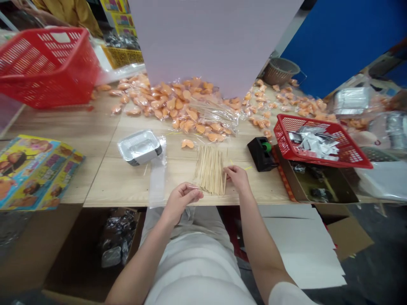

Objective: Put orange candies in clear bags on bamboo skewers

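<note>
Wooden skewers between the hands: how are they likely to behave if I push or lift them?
The wooden skewers are probably stiff, being straight sticks. They'd likely roll or fan apart, lying side by side with no band visible. Each looks slender, so probably light.

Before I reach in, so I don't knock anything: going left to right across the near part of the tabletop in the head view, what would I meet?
Printed cardboard → foil tray → left hand → skewers → right hand → tape dispenser → red basket.
</note>
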`<action>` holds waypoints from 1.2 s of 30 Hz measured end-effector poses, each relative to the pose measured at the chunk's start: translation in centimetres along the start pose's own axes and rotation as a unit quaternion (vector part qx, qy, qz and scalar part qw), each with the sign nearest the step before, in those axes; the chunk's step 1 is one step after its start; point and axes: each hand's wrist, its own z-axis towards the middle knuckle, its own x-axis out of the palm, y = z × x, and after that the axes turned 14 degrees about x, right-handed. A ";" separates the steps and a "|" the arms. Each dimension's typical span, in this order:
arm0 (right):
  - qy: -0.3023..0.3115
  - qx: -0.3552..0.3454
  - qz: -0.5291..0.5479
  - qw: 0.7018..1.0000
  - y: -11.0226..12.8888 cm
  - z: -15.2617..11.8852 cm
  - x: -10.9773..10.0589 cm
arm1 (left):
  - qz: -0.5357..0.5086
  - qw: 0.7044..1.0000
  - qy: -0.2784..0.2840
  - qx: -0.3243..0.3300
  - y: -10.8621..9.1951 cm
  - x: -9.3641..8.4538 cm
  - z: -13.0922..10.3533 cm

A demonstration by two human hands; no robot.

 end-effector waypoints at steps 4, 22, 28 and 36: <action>0.021 0.014 0.051 0.998 0.1 -0.4 -0.5 | -0.003 1.000 0.002 0.000 0.0 0.1 0.0; 0.025 -0.255 0.275 0.927 5.9 -8.4 -3.5 | 0.006 0.999 0.030 0.013 -0.8 0.8 -0.9; 0.109 -0.236 0.225 0.939 7.1 -11.6 -0.1 | -0.037 0.995 0.094 0.004 -0.9 1.3 -1.3; 0.109 -0.208 0.195 0.952 6.1 -11.2 0.8 | -0.080 0.988 0.125 -0.052 -1.8 0.7 -1.7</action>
